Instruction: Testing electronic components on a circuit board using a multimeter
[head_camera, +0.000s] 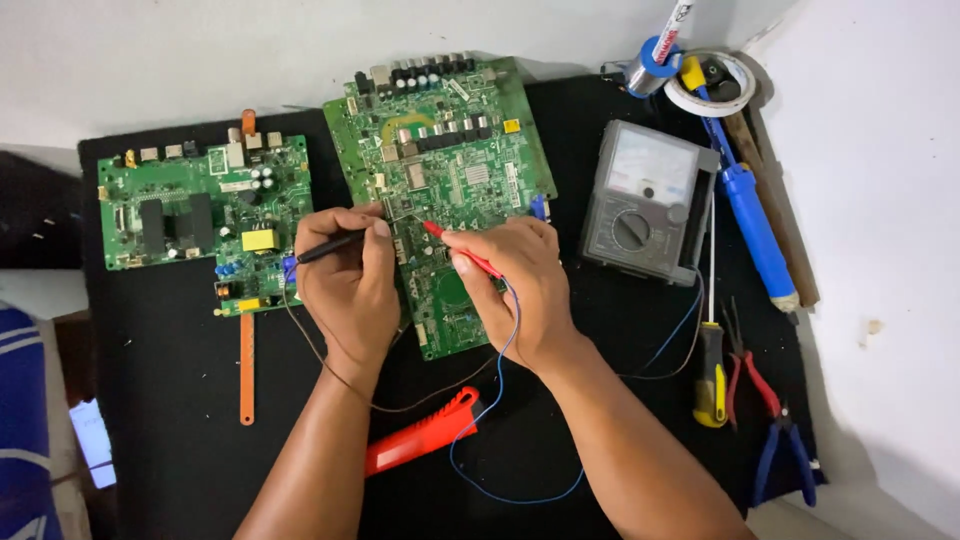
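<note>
My left hand (350, 280) grips a black test probe (328, 247) like a pen. My right hand (520, 285) grips a red test probe (455, 250) the same way. Both probe tips point at the middle of a large green circuit board (450, 150) that lies on a black mat (170, 420). Thin wires (505, 420) run from the probes across the mat toward a grey analog multimeter (648, 205) to the right of the board.
A second, smaller green circuit board (190, 215) lies at the left. A red plastic tool (420, 432) and an orange strip (246, 368) rest on the mat. At the right lie a blue soldering iron (752, 225), a yellow-handled screwdriver (711, 375), pliers (775, 430) and tape rolls (715, 82).
</note>
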